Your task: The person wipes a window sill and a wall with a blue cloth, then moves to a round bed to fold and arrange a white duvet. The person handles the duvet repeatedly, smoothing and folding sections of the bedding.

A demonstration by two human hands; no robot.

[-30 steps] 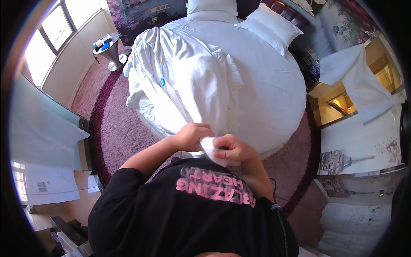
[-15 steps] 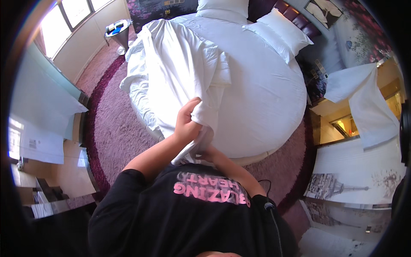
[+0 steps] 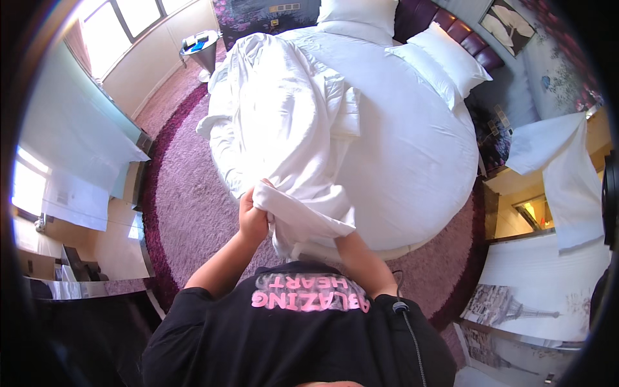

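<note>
A white cover (image 3: pixel 284 97) trails off the near edge of a round bed (image 3: pixel 412 174) into a person's left hand (image 3: pixel 253 218).

The left grip is clamped on the cover's raised end; the right hand is hidden behind it, so its hold cannot be told. The rest lies bunched on the bed's left side, near white pillows (image 3: pixel 445 58).
</note>
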